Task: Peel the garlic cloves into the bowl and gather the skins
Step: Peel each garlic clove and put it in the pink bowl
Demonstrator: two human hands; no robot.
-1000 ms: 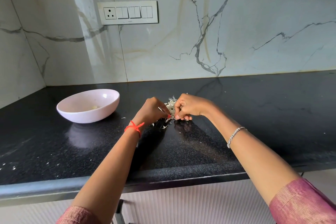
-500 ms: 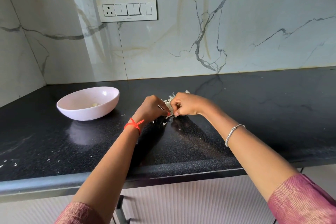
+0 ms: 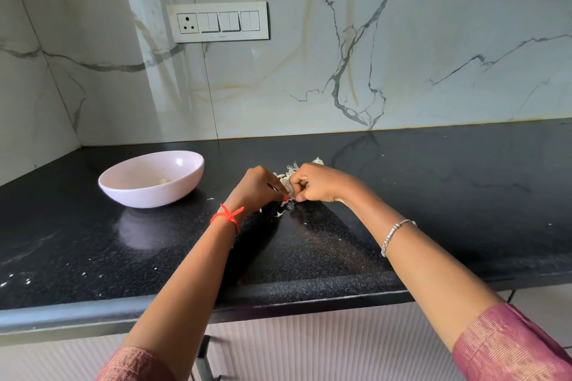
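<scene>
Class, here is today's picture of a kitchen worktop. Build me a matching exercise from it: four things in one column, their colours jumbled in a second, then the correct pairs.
Column one:
1. bowl
2. wrist thread
3. bracelet
4. countertop

Column two:
A. silver
B. black
C. pale pink
D. red

Pairs: 1-C, 2-D, 3-A, 4-B.

A black speckled counter (image 3: 433,182) carries a pale bowl (image 3: 148,195) well left of the grip, garlic skins (image 3: 291,169) heaped just behind it, loose flakes (image 3: 280,213) beneath.
</scene>
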